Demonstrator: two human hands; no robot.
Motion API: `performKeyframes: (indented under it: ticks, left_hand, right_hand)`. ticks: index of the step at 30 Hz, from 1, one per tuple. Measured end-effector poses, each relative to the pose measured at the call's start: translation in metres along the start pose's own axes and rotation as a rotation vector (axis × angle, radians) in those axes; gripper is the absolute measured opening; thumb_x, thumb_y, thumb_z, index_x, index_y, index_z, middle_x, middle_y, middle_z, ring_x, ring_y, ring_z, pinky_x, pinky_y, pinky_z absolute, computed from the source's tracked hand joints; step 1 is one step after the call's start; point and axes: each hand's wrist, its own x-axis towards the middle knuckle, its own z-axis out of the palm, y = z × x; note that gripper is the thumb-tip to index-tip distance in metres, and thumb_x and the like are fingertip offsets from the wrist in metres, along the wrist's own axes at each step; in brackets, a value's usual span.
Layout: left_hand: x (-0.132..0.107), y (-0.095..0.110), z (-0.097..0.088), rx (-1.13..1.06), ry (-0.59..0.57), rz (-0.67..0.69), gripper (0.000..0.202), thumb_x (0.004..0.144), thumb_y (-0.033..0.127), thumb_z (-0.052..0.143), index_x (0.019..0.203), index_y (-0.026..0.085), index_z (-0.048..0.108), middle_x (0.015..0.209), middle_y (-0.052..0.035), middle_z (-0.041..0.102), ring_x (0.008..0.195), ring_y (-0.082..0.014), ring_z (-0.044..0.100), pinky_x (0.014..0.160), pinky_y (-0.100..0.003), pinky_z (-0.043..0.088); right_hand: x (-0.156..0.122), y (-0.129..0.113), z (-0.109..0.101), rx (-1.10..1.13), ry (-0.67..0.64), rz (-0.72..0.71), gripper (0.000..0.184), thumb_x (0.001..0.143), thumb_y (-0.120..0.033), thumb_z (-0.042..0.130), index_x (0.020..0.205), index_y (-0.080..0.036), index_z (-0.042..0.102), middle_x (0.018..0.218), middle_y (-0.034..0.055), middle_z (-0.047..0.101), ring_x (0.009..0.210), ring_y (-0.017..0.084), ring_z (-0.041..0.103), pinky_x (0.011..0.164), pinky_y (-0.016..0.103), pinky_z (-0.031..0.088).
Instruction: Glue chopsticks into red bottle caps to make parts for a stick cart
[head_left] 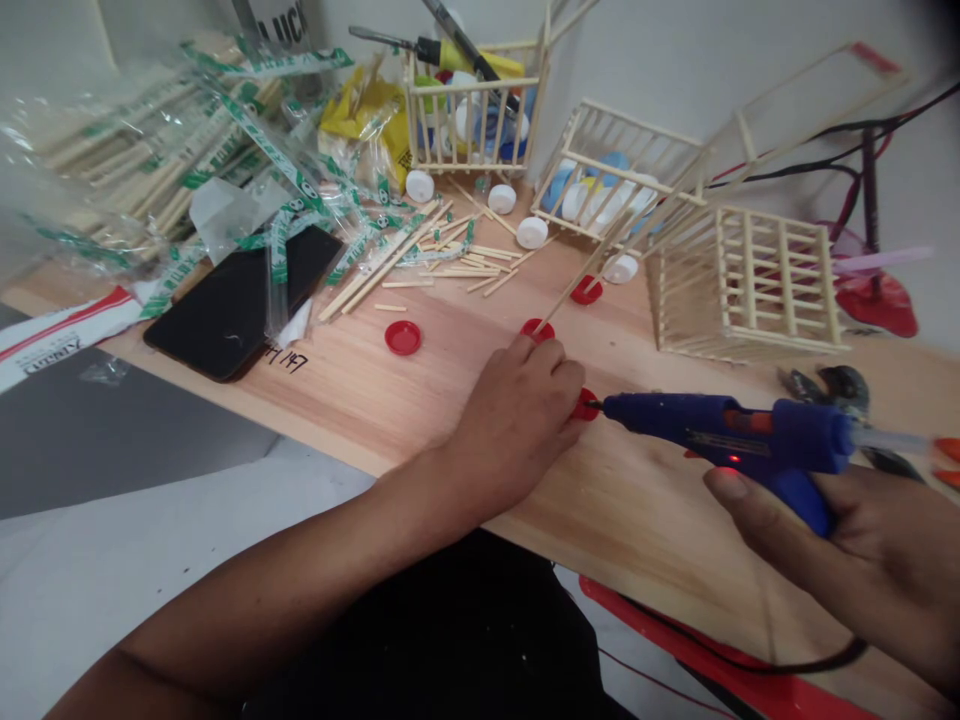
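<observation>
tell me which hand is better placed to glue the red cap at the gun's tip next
Right, it seems: the right hand holds the gun, its tip at that cap. The left hand is right beside the cap without a gun, so looks better placed for steadying.

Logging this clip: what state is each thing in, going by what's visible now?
Glue gun: gripped by right hand, indicator light red, tip at a red cap
Left hand: bent over red caps, exact grip hidden
Phone: lying flat, screen dark
Loose red cap at left: hollow side up
Left stick cart: upright on white wheels, loaded with caps
Middle stick cart: loaded with caps
Short sticks: loose, scattered
</observation>
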Motion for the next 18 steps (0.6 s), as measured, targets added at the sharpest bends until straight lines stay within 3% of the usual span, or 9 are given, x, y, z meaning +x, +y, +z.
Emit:
performKeyframes:
  ticks: [18]
  left_hand:
    - [0.0006, 0.0005, 0.0004, -0.002, 0.003, 0.0, 0.018, 0.086, 0.031, 0.061, 0.092, 0.013, 0.061, 0.101, -0.0095, 0.06, 0.097, -0.024, 0.052, 0.086, -0.038, 0.046]
  right_hand:
    - [-0.0004, 0.0012, 0.0022, 0.025, -0.055, 0.066, 0.058, 0.079, -0.07, 0.042, 0.045, -0.025, 0.052, 0.036, -0.0009, 0.051, 0.03, 0.016, 0.048, 0.031, 0.028, 0.036]
